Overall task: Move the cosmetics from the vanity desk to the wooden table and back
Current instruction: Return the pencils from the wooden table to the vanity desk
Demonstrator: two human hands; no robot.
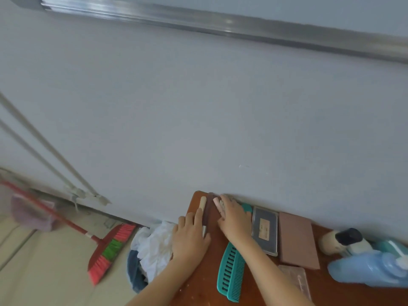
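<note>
While both forearms stretch toward the wooden table's (205,274) far left corner, the left hand (191,236) lies flat, fingers straight, on a cream stick (202,203); the right hand (234,219), fingers extended, touches a pink tube (217,203). By the left edge, a dark bin (133,272) holds crumpled white cloth (154,246). The dark case's (265,230) label is unreadable.

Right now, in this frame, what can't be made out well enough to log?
Head view, teal item behind the right hand: mostly hidden by that hand.
Head view, blue bottle: motion-blurred, cut off by the right edge.
Head view, clear case: partly under the right forearm, contents blurred.
Head view, left hand on the beige tube: grip or mere touch unclear, fingers cover it.
</note>
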